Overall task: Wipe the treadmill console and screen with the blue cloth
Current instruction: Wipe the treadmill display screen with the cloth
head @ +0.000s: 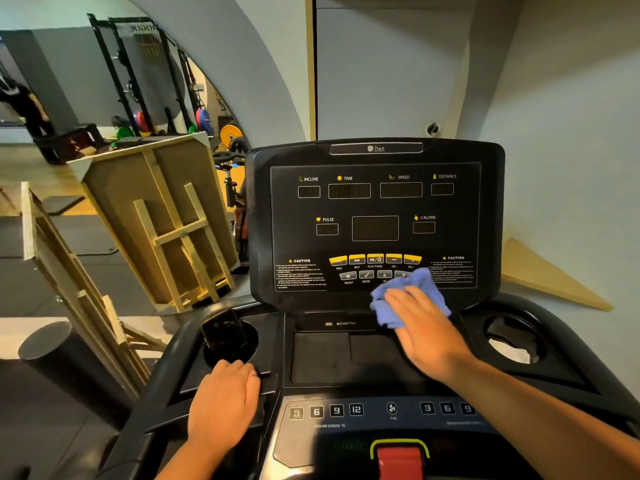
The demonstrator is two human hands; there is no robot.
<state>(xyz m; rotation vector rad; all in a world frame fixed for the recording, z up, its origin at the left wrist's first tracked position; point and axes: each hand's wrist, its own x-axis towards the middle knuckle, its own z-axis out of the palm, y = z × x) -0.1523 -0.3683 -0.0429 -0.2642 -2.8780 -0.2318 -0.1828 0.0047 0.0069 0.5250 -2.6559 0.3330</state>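
Note:
The black treadmill console (375, 157) fills the middle of the head view, its dark screen (375, 228) unlit, with yellow buttons (375, 259) below it. My right hand (427, 336) presses the crumpled blue cloth (412, 292) flat against the console's lower edge, right of centre, covering part of the lower button row. My left hand (225, 400) rests palm down on the left side of the console deck, just in front of the left cup holder, holding nothing.
A dark phone (223, 332) stands in the left cup holder. The right cup holder (514, 337) shows something white inside. A red safety key (400, 459) sits at the bottom centre. Wooden frames (166, 223) lean at the left, beside a black cylinder (52, 348).

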